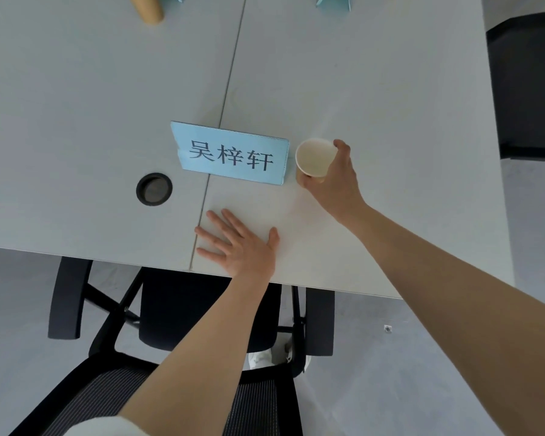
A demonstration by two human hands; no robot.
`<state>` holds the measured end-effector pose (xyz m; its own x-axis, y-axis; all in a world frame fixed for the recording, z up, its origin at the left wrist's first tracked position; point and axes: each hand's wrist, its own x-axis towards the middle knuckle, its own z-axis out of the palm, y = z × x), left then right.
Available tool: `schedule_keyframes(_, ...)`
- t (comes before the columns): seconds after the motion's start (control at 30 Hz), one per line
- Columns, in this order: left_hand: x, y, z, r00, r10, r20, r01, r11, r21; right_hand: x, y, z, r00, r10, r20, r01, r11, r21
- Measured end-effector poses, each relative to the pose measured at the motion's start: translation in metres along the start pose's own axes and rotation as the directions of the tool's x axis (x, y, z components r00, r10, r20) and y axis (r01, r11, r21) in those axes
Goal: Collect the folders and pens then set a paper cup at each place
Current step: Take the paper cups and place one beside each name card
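A tan paper cup (314,157), white inside and holding nothing, stands upright just right of a blue name card (232,154) on the white table (375,89). My right hand (337,179) wraps around the cup's right side and base. My left hand (243,247) lies flat, fingers spread, on the table near its front edge, below the card. Another tan paper cup (147,7) stands at the far left edge of the view, partly cut off. No folders or pens are in view.
A black cable grommet (154,188) sits left of the name card. Part of a second blue card (334,1) shows at the far edge. A black mesh office chair (202,309) is tucked under the table below me; another black chair (529,83) stands at right.
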<state>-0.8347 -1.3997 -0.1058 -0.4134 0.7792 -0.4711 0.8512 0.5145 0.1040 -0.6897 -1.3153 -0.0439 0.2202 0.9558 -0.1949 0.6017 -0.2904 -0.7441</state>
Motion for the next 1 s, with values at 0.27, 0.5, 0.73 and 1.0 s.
schedule_keyframes(0.27, -0.002, 0.0, -0.007, 0.999, 0.0, 0.046, 0.001, 1.0, -0.013, -0.02, 0.008, -0.01, 0.985, 0.155, 0.069, -0.157, 0.987, 0.02)
schedule_keyframes(0.5, -0.01, -0.012, -0.038, 0.983, 0.073, 0.166, -0.073, 0.997, -0.009, -0.083, 0.019, -0.03, 0.958, 0.269, 0.095, -0.272, 0.962, 0.018)
schedule_keyframes(0.73, -0.08, -0.017, -0.052, 0.942, 0.311, 0.128, -0.286, 0.941, -0.182, -0.159, 0.031, -0.075, 0.962, 0.261, 0.079, -0.266, 0.961, 0.071)
schedule_keyframes(1.0, -0.231, 0.014, -0.024, 0.843, 0.52, 0.138, -0.397, 0.774, -0.493, -0.267, 0.089, -0.159, 0.943, 0.329, 0.04, -0.331, 0.932, 0.145)
